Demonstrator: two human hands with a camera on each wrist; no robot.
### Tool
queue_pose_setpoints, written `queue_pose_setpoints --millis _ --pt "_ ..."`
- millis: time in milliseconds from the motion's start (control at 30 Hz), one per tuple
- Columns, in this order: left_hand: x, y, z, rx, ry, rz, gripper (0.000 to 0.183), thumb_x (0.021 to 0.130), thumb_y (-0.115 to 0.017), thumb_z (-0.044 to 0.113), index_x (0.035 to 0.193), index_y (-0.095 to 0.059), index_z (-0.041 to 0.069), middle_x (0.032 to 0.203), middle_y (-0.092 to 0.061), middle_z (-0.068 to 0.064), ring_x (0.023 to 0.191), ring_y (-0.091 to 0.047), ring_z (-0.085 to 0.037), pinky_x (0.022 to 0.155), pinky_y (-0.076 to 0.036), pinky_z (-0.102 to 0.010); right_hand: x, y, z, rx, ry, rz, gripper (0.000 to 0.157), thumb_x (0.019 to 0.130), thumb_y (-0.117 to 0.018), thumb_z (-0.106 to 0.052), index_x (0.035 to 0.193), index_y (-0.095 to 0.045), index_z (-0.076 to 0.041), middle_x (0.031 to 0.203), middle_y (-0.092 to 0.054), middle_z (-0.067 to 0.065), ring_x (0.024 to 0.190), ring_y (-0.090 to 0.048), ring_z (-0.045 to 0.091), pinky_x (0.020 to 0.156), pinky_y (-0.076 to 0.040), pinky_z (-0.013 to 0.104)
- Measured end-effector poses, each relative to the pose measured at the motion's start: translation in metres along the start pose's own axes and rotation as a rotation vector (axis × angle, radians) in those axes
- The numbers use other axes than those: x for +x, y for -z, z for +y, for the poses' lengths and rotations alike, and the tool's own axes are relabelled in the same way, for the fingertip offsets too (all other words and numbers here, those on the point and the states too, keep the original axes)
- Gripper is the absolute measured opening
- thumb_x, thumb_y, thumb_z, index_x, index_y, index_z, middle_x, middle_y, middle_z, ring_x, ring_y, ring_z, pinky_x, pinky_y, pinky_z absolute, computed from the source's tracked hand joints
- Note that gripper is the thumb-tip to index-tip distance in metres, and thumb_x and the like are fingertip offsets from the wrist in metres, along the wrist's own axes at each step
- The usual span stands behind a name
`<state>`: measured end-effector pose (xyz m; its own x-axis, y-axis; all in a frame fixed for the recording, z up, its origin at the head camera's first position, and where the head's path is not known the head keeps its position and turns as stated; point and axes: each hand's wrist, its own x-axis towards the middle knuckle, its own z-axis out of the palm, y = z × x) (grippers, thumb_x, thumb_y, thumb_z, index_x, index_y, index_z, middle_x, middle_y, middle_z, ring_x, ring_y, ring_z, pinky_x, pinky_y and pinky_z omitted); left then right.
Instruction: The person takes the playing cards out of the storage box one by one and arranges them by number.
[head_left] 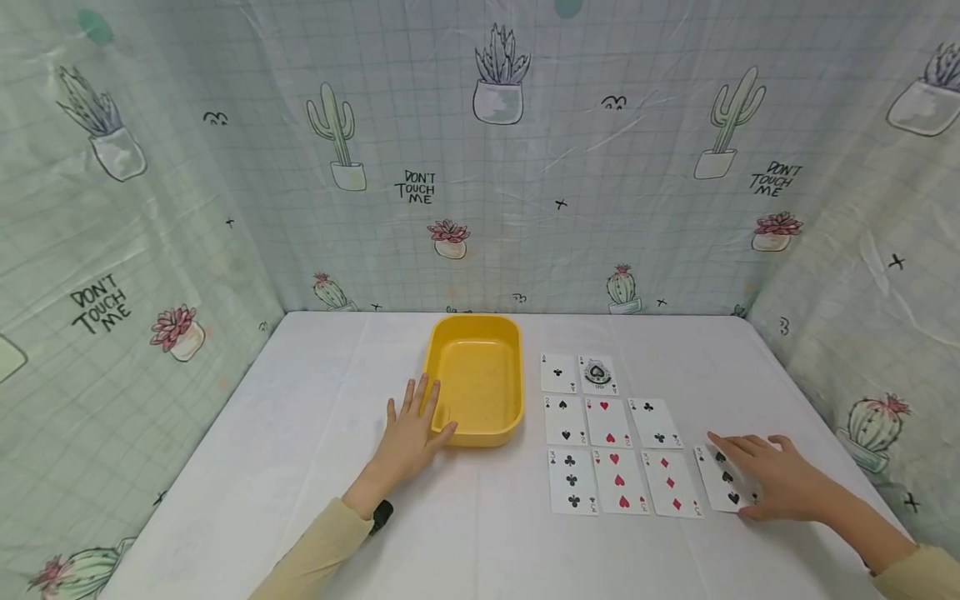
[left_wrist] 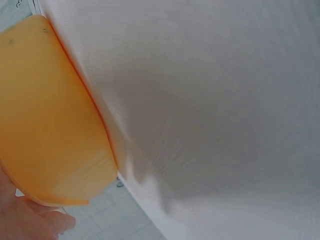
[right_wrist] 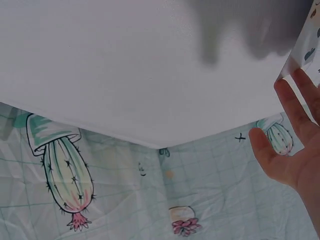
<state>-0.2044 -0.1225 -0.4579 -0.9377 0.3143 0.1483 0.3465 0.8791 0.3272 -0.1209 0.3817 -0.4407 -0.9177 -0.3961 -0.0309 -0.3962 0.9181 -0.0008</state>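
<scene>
My left hand [head_left: 408, 437] rests its spread fingers on the near left corner of a yellow plastic tray [head_left: 517, 367], with the thumb along the near rim. In the left wrist view the tray's outer side [left_wrist: 55, 110] fills the left edge. My right hand [head_left: 783, 479] lies over the right part of the three of spades [head_left: 723, 483], its fingers extended and touching the card's edge. Beside that card, in the same row, are the three of diamonds [head_left: 670, 483], three of hearts [head_left: 619, 482] and three of clubs [head_left: 572, 482].
Behind the threes lie the two of spades [head_left: 564, 421], two of hearts [head_left: 607, 422] and two of clubs [head_left: 655, 423]. Farther back are the ace of clubs [head_left: 558, 373] and ace of spades [head_left: 597, 375]. A printed cactus cloth [head_left: 525, 167] encloses the white table [head_left: 360, 358].
</scene>
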Motion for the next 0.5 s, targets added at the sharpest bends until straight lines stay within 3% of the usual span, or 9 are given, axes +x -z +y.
queue_pose_setpoints --millis 500 --pt "0.0009 -0.0014 -0.001 0.004 0.004 -0.002 0.073 0.088 -0.043 0.05 0.143 -0.018 0.008 0.151 -0.009 -0.014 0.138 -0.005 -0.036 0.1 -0.012 -0.067 -0.0002 -0.0014 -0.0069 0.053 -0.017 -0.04 0.096 0.051 -0.08 -0.04 0.133 -0.039 -0.011 0.12 -0.053 0.006 0.109 -0.047 0.029 0.084 -0.026 0.053"
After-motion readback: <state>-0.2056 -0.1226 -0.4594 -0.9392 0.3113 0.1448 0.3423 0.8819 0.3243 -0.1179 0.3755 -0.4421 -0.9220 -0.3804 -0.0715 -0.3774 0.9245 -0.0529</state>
